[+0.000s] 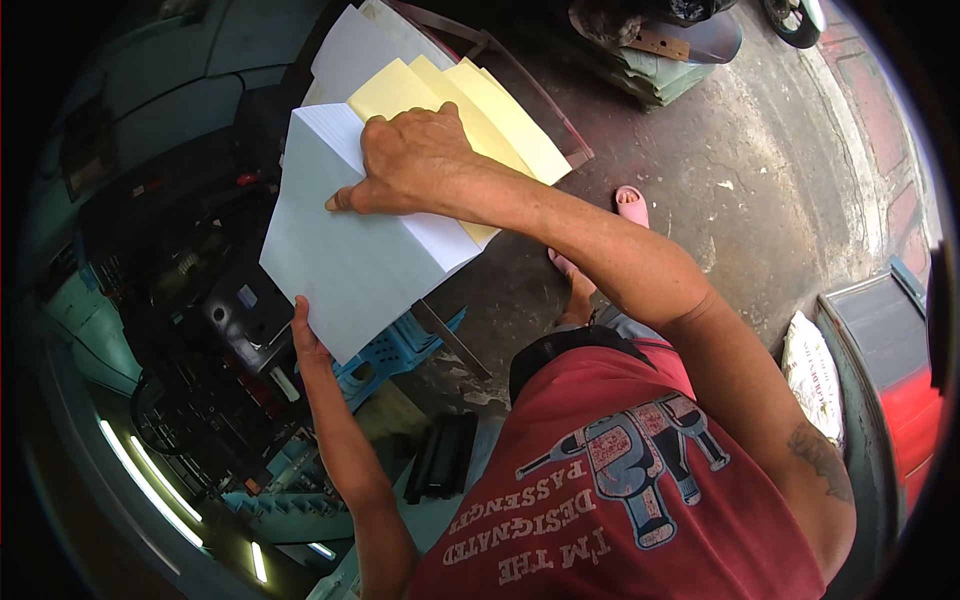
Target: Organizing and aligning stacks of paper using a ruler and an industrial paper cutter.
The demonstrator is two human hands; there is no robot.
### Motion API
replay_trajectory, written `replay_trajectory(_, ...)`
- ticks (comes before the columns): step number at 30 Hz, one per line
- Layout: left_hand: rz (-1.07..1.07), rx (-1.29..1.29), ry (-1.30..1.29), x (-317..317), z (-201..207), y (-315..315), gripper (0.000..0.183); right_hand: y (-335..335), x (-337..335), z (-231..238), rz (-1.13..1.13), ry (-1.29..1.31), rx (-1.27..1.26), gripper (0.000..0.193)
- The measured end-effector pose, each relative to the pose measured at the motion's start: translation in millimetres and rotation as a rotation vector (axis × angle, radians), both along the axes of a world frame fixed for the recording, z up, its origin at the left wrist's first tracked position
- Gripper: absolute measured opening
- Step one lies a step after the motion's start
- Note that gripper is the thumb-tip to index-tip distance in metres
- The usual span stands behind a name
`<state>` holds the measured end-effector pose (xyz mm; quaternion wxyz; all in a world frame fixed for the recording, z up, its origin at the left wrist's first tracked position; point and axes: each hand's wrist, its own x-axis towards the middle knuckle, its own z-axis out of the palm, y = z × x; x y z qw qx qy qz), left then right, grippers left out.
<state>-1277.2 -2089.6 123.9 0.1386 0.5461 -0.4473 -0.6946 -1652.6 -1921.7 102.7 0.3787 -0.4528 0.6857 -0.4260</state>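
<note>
A stack of white paper (365, 270) is in front of me, tilted, with its upper right edge spread into thin steps. My right hand (415, 160) grips that fanned edge, thumb on the top sheet and the other fingers curled over the edge. At the lower left side of the stack, my left hand (309, 338) holds it with the thumb along its edge; its other fingers are hidden beneath. Pale yellow sheets (490, 115), also fanned, lie beyond the white stack and partly under my right wrist.
More white paper (370, 55) lies past the yellow sheets, on a stand with a reddish frame (572, 140). A blue plastic stool (390, 350) is below the stack. Dark machinery (240, 310) stands at left. A white sack (813, 375) leans by a red-and-grey cabinet (885, 370) at right.
</note>
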Motion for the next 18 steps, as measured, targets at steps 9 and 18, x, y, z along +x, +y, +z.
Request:
replay_trajectory(9, 0.028, -0.037, -0.021, -13, 2, 9, 0.076, 0, 1, 1, -0.034, -0.005, -0.009, 0.052)
replay_trajectory(18, -0.067, -0.295, 0.197, 0, 20, 5, 0.069, 8, 19, 67, -0.055, 0.097, 0.113, 0.076)
